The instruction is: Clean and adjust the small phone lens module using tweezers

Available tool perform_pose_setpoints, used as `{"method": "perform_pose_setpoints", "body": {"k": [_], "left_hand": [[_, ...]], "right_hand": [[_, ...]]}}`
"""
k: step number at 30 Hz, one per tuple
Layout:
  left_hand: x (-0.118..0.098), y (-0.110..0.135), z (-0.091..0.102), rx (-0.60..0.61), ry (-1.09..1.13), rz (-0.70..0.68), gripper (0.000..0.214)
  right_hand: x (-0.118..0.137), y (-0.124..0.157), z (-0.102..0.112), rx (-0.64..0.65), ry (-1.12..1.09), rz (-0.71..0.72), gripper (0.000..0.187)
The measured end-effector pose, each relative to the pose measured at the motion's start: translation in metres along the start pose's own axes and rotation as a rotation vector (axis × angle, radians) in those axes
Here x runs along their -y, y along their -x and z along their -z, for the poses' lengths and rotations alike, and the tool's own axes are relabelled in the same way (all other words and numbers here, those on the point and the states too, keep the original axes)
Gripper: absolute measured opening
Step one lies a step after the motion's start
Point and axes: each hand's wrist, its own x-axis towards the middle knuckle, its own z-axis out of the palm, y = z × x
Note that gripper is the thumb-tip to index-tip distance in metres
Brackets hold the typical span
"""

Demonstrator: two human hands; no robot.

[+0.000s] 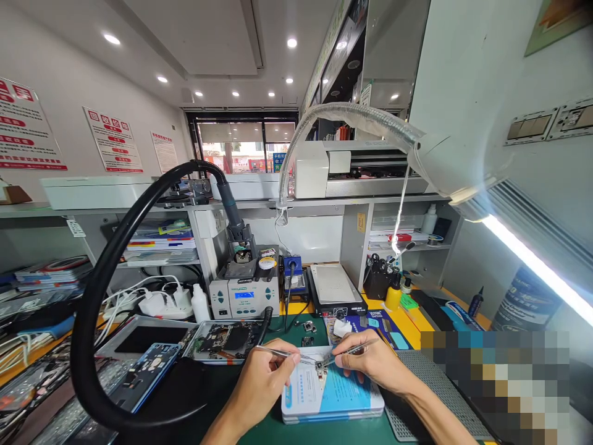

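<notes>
My left hand is closed around metal tweezers, their tips pointing right. From the other side, my right hand grips a second pair of tweezers angled down to the left. Both tools meet at a small dark electronic part with a pale, metallic piece below it; whether the tips pinch it or only touch it I cannot tell. The part is over a flat white-and-blue box lying on the green mat. Two small metal parts lie just behind the box.
Left of my hands lies a tray of circuit boards; a hot air station stands behind it. A black hose arches across the left side. Overhead at right hangs a lit lamp. A grey perforated mat borders my right forearm.
</notes>
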Motion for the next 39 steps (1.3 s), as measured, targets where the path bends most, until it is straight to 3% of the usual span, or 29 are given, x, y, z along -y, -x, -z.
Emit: {"method": "perform_pose_setpoints", "body": {"k": [39], "left_hand": [[0.0048, -0.0011, 0.0025, -0.032, 0.036, -0.045, 0.035]], "right_hand": [[0.0037, 0.0010, -0.0008, -0.022, -0.050, 0.004, 0.033]]}}
